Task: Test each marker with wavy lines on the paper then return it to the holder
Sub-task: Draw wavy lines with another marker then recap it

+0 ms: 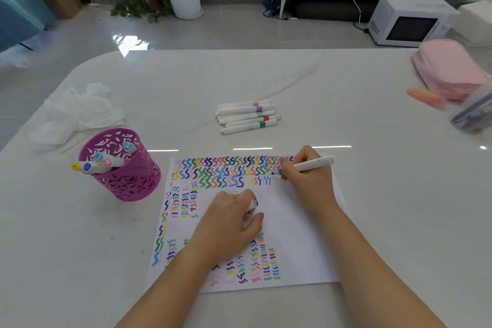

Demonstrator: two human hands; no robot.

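Tissue (77,112) lies crumpled far left of the L hand (229,224). The holder (119,168) stands upright nearer, left of & beyond that hand, w/ several capped markers leaning out of its top.

L hand rests on the paper (292,234), fingers curled round a cap (253,204) whose blue end shows betw. thumb & fingers. Paper lies under both hands, w/ coloured wavy lines along the top, left side & bottom.

Beyond both hands, off the paper & well apart from either grip, a pile (247,117) of white markers lies on the table (346,88).

R hand (306,170) has thumb & fingers clamped on the marker (311,165) near its blue tip. The white barrel sticks out right, past the hand. Tip touches the paper just left of the R fingers, beside a short row of thin blue waves.

Far right of the R hand: pink pouch (450,69), pink block (426,97) & clear case (474,114).
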